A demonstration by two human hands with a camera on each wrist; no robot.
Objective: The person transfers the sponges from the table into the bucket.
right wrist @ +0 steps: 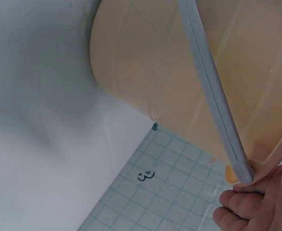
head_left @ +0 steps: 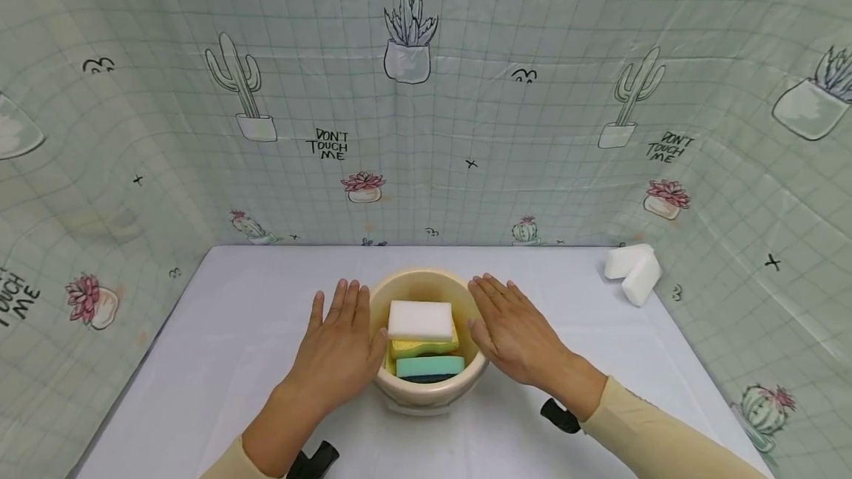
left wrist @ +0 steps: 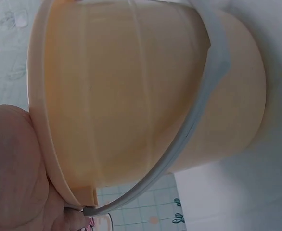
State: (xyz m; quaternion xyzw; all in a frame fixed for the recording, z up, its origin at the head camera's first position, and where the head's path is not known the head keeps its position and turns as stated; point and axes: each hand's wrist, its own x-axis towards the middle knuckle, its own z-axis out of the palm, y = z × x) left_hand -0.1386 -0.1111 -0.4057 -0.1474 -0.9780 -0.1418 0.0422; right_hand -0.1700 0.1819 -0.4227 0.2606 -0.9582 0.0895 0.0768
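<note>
Head view, both hands (head_left: 339,346) (head_left: 515,331) flat, fingers straight, flanking bucket (head_left: 426,390)

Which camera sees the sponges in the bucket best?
The head view: it looks down into the bucket and shows the white sponge, yellow sponge and teal sponge stacked inside. Both wrist views show only the bucket's outer wall and handle, no sponges.

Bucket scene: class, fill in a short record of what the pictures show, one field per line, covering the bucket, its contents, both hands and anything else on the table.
Bucket: cream plastic bucket with a grey handle lying against its side, upright on the white table
Contents: white sponge on top, yellow sponge beneath, teal sponge nearest the camera
Left hand: fingers straight, flat against the bucket's left side
Right hand: fingers straight, flat against the right side
Elsewhere: two white blocks at the far right corner
</note>
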